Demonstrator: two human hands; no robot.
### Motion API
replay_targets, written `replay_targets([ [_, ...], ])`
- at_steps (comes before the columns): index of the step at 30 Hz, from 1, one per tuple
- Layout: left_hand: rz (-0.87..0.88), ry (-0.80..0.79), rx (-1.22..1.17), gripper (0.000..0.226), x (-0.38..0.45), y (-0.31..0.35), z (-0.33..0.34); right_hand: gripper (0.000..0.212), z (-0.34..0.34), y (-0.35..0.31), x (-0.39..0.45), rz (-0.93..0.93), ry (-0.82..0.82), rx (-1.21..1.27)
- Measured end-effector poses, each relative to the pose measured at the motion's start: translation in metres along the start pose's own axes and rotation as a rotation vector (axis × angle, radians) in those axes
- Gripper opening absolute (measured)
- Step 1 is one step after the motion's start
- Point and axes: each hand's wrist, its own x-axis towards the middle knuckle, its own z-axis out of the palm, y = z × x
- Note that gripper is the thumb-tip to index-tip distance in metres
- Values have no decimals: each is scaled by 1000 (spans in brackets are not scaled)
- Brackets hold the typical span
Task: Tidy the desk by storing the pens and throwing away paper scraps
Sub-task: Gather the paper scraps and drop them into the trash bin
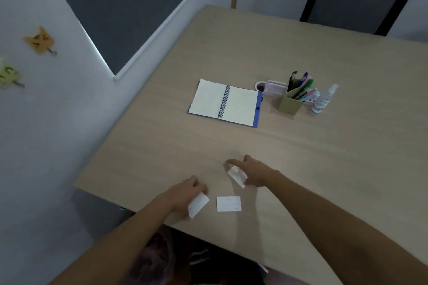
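No text, label or number here is sharp enough to read.

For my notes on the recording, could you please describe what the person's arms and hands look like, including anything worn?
Both arms are bare up to the frame edge, with no sleeves visible. The left hand and right hand wear no gloves, and no watch, bracelet or rings can be seen.

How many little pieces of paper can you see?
3. One in the left hand paper scrap, one lying between the hands, one under the right hand at. More may be hidden.
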Motion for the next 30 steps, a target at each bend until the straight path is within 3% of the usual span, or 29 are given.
replay_targets([
  [6, -37, 56, 66, 69, 2, -4, 10, 43, 11, -9, 9, 23, 47, -131],
  [9, -44, 99, -36, 58, 8, -9, 14, 36, 6, -9, 3, 49, 48, -90],
  [12, -82, 209, -325, 33, 5, -15, 22, 41, -8, -16, -10, 22, 16, -49],
  [15, -154, 324, -608, 11, -9, -18, 31, 59, -14, -40, -26, -146, -136, -198],
  [18, -243, 431, -796, 19, -27, -19, 41, 81, 2, -63, -31, -301, -286, -431],
  [21, -330, 522, -853, 22, -53, -15, 57, 85, 14, -73, -27, -364, -327, -536],
  [27, -473, 664, -1033, 25, -102, -7, 110, 65, 15, -78, -14, -420, -314, -580],
  [30, -547, 731, -1108, 26, -122, -2, 138, 58, 20, -89, -10, -354, -293, -357],
])
